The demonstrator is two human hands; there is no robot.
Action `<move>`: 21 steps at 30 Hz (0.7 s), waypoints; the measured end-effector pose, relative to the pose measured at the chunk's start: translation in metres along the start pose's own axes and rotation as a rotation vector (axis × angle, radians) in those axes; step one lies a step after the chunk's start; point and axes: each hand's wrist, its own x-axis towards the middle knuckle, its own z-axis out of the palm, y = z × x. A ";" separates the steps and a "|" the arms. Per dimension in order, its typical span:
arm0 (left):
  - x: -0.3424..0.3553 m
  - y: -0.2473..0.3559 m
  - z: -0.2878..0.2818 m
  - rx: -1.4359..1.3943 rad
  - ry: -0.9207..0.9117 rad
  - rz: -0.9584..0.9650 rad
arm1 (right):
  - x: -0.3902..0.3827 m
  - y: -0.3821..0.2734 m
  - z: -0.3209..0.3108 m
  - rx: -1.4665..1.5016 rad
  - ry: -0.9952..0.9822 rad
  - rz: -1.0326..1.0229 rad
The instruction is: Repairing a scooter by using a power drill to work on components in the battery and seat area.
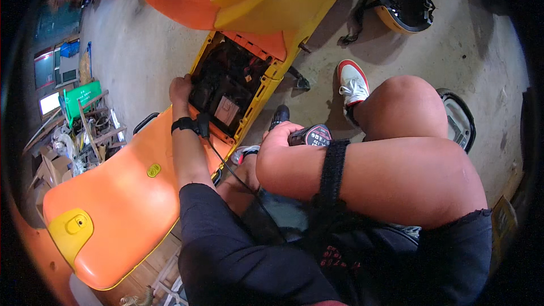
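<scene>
An orange and yellow scooter [252, 14] stands before me, with an open compartment [262, 99] in its floor. Dark parts, wiring and a block with a pale label [226, 110] lie inside. At the compartment's left rim is my left hand [181, 89], its fingers curled in and partly hidden, so what they hold does not show. My right hand [273, 143] is closed round a black cordless drill [311, 135], whose battery end points right; its nose shows just beyond my fingers, to the right of the compartment. Below the compartment lies a large orange seat-like panel [130, 187] with a yellow lock plate [72, 228].
A yellow helmet [391, 20] lies upturned on the concrete floor at the far right. Behind my bent knee is a rounded black-and-white part [462, 116]. Boards, cardboard and a green panel [82, 101] are heaped at left. A black cable [238, 177] runs from my left wrist.
</scene>
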 end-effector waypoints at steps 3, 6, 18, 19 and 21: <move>-0.007 -0.015 -0.014 0.104 -0.024 0.154 | -0.009 -0.008 -0.003 -0.017 0.019 0.016; -0.028 0.019 -0.021 0.065 -0.026 0.212 | 0.001 -0.007 -0.005 -0.010 -0.018 0.040; -0.048 0.002 0.001 -0.028 0.339 0.287 | -0.028 0.006 -0.007 -0.014 -0.015 0.095; -0.049 0.004 0.000 0.070 0.326 0.312 | -0.028 0.007 -0.006 -0.013 -0.023 0.100; -0.047 0.009 -0.002 0.167 0.345 0.322 | -0.029 0.009 -0.004 -0.013 -0.033 0.109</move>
